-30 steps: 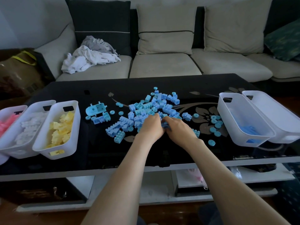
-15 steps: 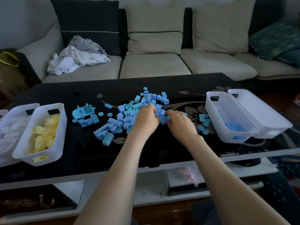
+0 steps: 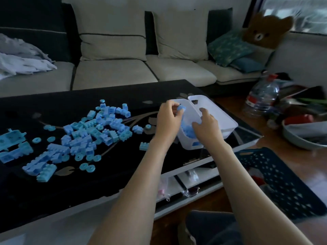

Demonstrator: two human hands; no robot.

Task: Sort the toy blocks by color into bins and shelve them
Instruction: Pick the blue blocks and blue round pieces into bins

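Observation:
A heap of loose blue toy blocks lies on the black coffee table, with small blue rings scattered round it. Two white bins stand at the table's right end. The nearer bin has blue blocks inside; the farther bin looks empty. My left hand hovers at the nearer bin's left rim and pinches a few blue blocks in its fingertips. My right hand is over the same bin, fingers spread and loosely bent, holding nothing I can see.
A dark blue perforated basket sits on the floor right of the table. Beyond it are a large water bottle and a grey bowl. The sofa runs behind the table, with crumpled clothes at its left.
Both hands have left the blue heap and moved right to the nearer white bin. My view has swung right, so the yellow and white bins on the left are out of sight.

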